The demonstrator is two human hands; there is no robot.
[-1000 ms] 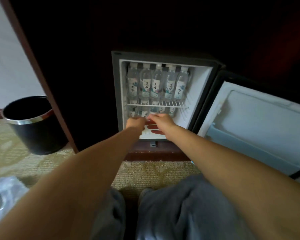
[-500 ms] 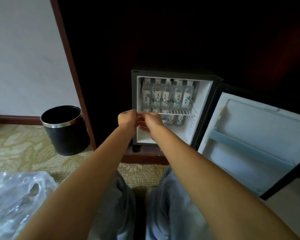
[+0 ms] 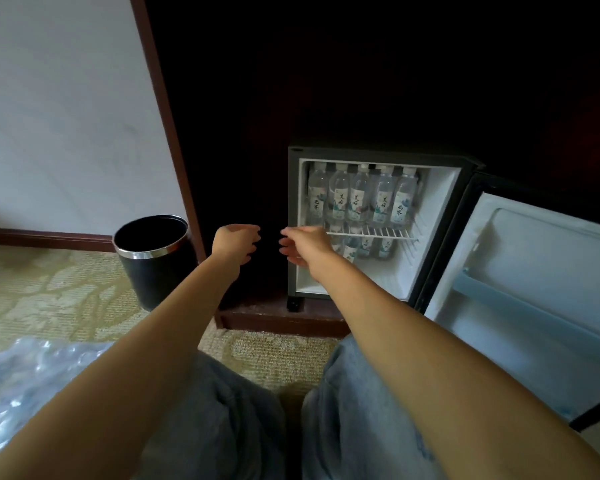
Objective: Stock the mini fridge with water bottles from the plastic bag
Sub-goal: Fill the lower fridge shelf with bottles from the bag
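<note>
Two hands hold nothing: left hand (image 3: 234,242) and right hand (image 3: 303,245), fingers loosely curled, hover before the open grey mini fridge (image 3: 293,202), its clear labelled water bottles (image 3: 357,197) ranged on and under the wire shelf (image 3: 388,233). Likely between loads; next calls for reaching the crinkled clear plastic bag (image 3: 25,382), lower left.

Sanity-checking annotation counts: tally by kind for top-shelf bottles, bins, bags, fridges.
Top-shelf water bottles: 5
Bin: 1
Plastic bag: 1
Mini fridge: 1
Total: 8
Lower-shelf bottles partly hidden, uncounted.
</note>
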